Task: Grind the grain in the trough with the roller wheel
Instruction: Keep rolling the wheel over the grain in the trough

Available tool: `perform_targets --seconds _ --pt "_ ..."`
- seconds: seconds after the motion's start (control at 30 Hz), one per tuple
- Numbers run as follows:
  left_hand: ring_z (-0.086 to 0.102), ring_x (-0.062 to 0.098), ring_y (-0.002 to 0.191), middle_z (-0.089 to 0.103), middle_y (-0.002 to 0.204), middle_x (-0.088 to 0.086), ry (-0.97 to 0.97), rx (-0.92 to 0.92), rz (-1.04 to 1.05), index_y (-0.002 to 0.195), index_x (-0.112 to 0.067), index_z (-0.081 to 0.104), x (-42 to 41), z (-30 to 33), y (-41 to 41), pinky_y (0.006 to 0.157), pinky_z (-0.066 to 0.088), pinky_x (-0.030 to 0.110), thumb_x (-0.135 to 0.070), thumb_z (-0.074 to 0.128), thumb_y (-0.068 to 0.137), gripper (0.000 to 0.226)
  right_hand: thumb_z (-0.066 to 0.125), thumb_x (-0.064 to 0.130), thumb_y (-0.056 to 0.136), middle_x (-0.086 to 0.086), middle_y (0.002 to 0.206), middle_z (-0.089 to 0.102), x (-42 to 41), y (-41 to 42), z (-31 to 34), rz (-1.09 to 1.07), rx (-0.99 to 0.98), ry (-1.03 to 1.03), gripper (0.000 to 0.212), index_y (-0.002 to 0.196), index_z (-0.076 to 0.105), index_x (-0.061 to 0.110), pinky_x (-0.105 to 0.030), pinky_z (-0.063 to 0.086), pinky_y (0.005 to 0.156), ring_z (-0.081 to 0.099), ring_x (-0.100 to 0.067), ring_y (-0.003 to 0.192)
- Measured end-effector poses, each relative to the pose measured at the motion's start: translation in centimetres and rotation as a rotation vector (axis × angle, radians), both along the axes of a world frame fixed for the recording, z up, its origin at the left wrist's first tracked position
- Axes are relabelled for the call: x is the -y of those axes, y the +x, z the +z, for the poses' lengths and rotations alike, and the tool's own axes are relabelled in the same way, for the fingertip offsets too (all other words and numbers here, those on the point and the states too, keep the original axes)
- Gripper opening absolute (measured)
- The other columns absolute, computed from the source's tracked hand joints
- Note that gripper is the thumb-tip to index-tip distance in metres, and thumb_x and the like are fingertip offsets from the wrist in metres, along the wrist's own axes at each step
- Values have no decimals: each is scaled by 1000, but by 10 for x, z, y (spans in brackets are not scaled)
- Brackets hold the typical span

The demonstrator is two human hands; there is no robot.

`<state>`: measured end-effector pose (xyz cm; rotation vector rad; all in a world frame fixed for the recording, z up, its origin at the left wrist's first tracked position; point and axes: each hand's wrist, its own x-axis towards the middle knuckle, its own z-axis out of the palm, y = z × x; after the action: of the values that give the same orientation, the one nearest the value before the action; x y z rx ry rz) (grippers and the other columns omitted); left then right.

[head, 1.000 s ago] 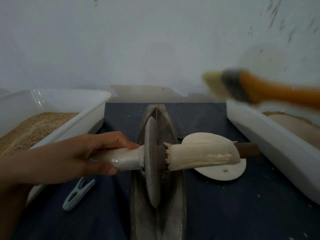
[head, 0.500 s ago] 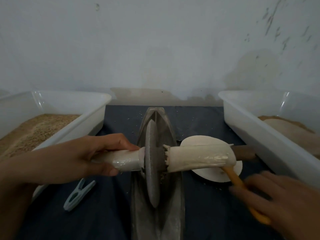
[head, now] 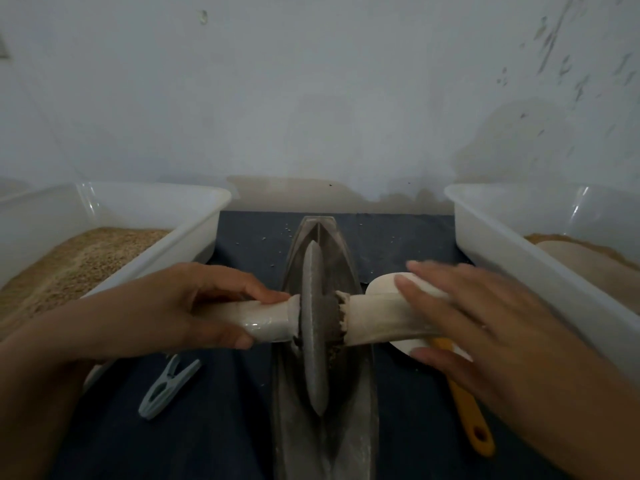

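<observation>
**A:** What is different now?

**B:** A moment ago our right hand [head: 485,327] held the brush with the orange plastic handle [head: 465,403]. Now the brush lies on the dark blue cloth [head: 221,427], and the hand reaches over the right white wrapped handle [head: 384,315]. Its fingers are spread and a bit bent on top of it. We cannot tell if they squeeze it yet.

**A:** And the other hand?

**B:** Our left hand [head: 162,310] has not moved. Its fingers and thumb are wrapped tight round the left white wrapped handle [head: 263,318].

**A:** So what does that mean?

**B:** We think the sweeping is over and the rolling can start, with a hand on each side.

**A:** Where is the wheel?

**B:** The grey stone roller wheel [head: 314,323] stands up in the long grey boat-shaped trough [head: 363,393], near the middle. A little grain [head: 334,353] shows by the wheel.

**A:** Let us count.

**B:** One wheel, one trough, two handles, two hands. Two white plastic tubs [head: 194,233], one brush, one pale green clothes peg [head: 166,389], one round pale wooden disc [head: 384,284].
</observation>
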<state>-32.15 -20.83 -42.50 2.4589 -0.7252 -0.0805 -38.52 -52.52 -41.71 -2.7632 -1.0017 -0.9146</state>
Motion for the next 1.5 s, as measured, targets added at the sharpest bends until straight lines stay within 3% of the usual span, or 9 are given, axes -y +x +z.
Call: perform_targets --seconds 0.13,0.3,0.47,0.77,0.87,1.1,1.27,1.37,1.5 --pt "60 -6 101 65 108 -25 -25 -7 33 113 -47 62 8 13 -9 92 49 27 -78 60 59 62 48 40 83 -3 98 70 -12 26 -15 -80 -52 -117 49 119 62 10 -27 53 72 68 -17 84" --pt "56 -9 91 62 108 -21 38 219 178 122 -52 44 22 7 -1 78 40 6 -57 44 72 50 52 38 86 -9 101 68 -9 69 -23 -75 -71 -76 47 120 60 6 -35 52 73 65 -24 86" --pt "54 19 110 60 123 1 204 502 342 134 -22 49 35 -11 20 95 37 34 -36 41 94 44 40 37 96 2 135 46 -17 110 -28 -140 -150 20 50 142 32 20 -25 26 99 40 -15 121" --pt "63 -1 93 69 101 -19 13 104 106 110 -47 62 18 17 -13 87 51 32 -62 52 79 35 41 52 91 12 110 48 -12 57 13 -85 -422 -262 37 121 43 30 -20 34 77 45 -6 99" --pt "62 -7 96 66 103 -28 -2 -6 -3 109 -56 59 14 26 -21 85 47 14 -60 59 77 32 45 54 89 16 100 47 -7 44 29 -46 -565 -322 36 117 47 31 -18 35 70 48 -2 91" --pt "59 -5 87 68 87 -22 18 174 172 95 -53 60 24 14 -9 79 42 9 -58 46 73 26 46 33 95 6 120 46 -18 69 6 -104 -393 -205 33 126 40 26 -22 34 82 43 -9 103" --pt "52 8 85 63 99 -3 22 438 324 120 -19 62 37 -8 12 75 33 5 -23 50 92 31 32 31 99 1 144 33 -26 102 -20 -187 -129 -128 49 145 20 18 -20 16 99 31 -14 127" --pt "53 9 84 59 95 -8 90 438 270 127 -20 56 37 -7 7 78 38 26 -40 41 88 46 35 35 99 2 142 35 -23 101 -21 -167 -150 -125 50 144 22 19 -20 18 99 32 -13 126" --pt "54 -1 88 61 104 -16 144 291 196 127 -37 52 30 5 -5 80 42 23 -61 46 72 60 43 45 93 7 124 47 -17 82 -3 -104 -300 -156 42 130 39 27 -20 28 86 40 -10 111"
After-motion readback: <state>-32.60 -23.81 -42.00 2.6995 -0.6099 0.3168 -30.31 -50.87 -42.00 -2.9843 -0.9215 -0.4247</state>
